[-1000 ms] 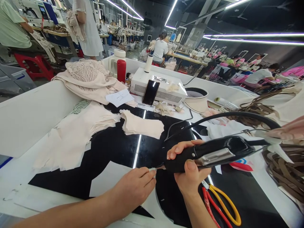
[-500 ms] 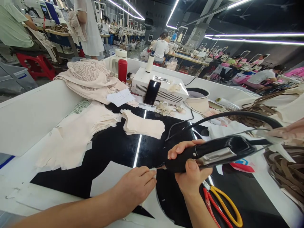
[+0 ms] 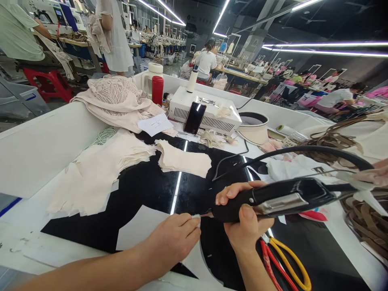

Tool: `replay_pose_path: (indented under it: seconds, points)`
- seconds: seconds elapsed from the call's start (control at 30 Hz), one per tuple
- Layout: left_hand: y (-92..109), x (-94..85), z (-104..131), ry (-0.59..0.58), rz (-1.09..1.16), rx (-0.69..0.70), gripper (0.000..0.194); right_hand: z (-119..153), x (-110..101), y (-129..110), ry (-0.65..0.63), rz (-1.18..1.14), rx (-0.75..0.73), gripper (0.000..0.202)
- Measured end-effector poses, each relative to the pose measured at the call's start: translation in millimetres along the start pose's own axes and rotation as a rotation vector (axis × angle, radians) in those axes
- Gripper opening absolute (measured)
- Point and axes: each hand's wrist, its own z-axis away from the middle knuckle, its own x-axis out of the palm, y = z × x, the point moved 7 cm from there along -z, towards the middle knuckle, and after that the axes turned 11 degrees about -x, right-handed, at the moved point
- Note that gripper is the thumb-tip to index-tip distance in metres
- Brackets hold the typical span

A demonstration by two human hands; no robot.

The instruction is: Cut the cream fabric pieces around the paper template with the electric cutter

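Note:
My right hand (image 3: 244,220) grips a black corded hand tool (image 3: 279,198) with a metal plate on its side, held level above the black glossy worktop (image 3: 142,190). The tool's tip points left and meets a small white piece (image 3: 195,217) pinched in the fingertips of my left hand (image 3: 172,240), which rests low on the worktop. The tool's black cord (image 3: 303,150) arcs up and away to the right. Stacks of pale pink fabric pieces (image 3: 100,169) lie to the left of my hands.
Red and yellow scissors (image 3: 285,262) lie under my right wrist. A white box machine (image 3: 204,109) with a phone (image 3: 194,118) leaning on it, a red flask (image 3: 157,89) and a round bowl (image 3: 253,126) stand at the back. Brown straps (image 3: 363,218) pile at right. Other people work at far tables.
Both hands and the tool hold nearly still at the same spot; the view has only shifted slightly.

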Motion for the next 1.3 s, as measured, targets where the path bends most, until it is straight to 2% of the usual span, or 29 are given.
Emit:
replay_pose_path:
  seconds: [0.17,0.5,0.77,1.03,1.13,1.3]
  points:
    - [1.1,4.3,1.4,-0.040,-0.032,0.001,0.021,0.2,0.3,-0.2,0.001,0.005,0.005,0.034]
    - [2.4,1.5,-0.1,-0.073,-0.044,0.023,0.025,2.9,5.1,0.9,-0.028,0.010,-0.001,0.030]
    - [2.4,4.2,0.4,-0.062,-0.073,0.046,0.024,6.7,9.8,1.3,-0.029,0.025,0.006,0.039]
    - [2.4,8.9,3.1,-0.148,-0.066,0.041,0.022,7.2,9.7,2.4,-0.036,0.018,0.019,0.031]
    - [-4.8,7.4,1.9,-0.148,-0.039,0.031,0.022,2.0,7.0,-3.6,-0.015,0.021,0.012,0.035]
    - [-37.5,4.8,-2.1,-0.181,-0.031,-0.077,0.032,-3.9,-4.7,-21.9,0.040,0.063,0.008,0.039]
